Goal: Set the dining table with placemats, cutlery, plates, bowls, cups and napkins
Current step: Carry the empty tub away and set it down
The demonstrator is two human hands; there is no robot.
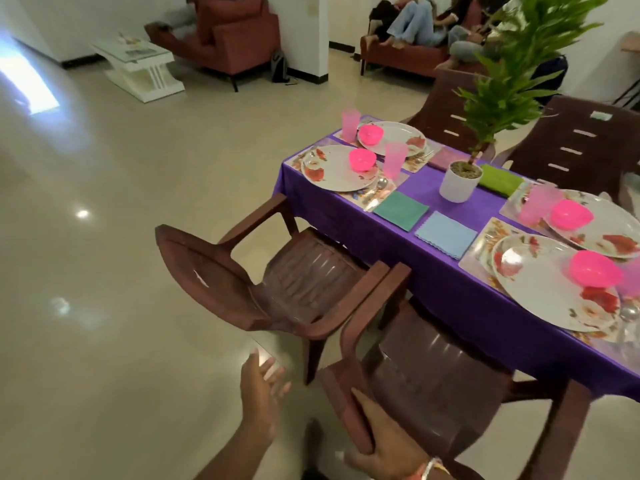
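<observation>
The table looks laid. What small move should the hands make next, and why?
Probably bring the left hand to the backrest of the near chair and push it toward the table. The right hand grips that backrest, the left is open in the air, and plates and bowls stand at all four places.

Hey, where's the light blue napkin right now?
In the head view, the light blue napkin lies flat on the purple tablecloth near the table's near edge, between the teal napkin on its left and the nearest placemat on its right.
</observation>
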